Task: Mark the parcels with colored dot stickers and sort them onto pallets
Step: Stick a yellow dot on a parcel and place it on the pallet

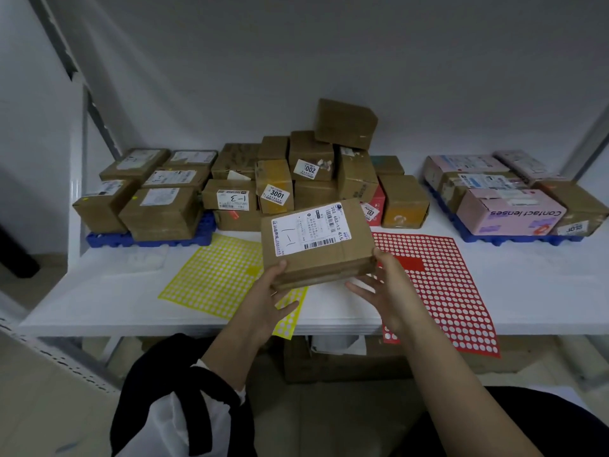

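Note:
A brown cardboard parcel (326,258) with a white shipping label marked "1-1" is held up above the white table (99,301). My left hand (273,298) grips its near left corner, thumb on top. My right hand (385,282) holds the near right corner, thumb on the side and fingers spread underneath. A yellow dot sticker sheet (214,275) lies under the parcel to the left. A red dot sticker sheet (448,285) lies to the right and overhangs the table's front edge.
A pile of unsorted parcels (309,179) stands at the back middle. A blue pallet (148,239) at the back left carries brown parcels. Another blue pallet (514,240) at the back right carries pink and brown parcels. Boxes sit under the table.

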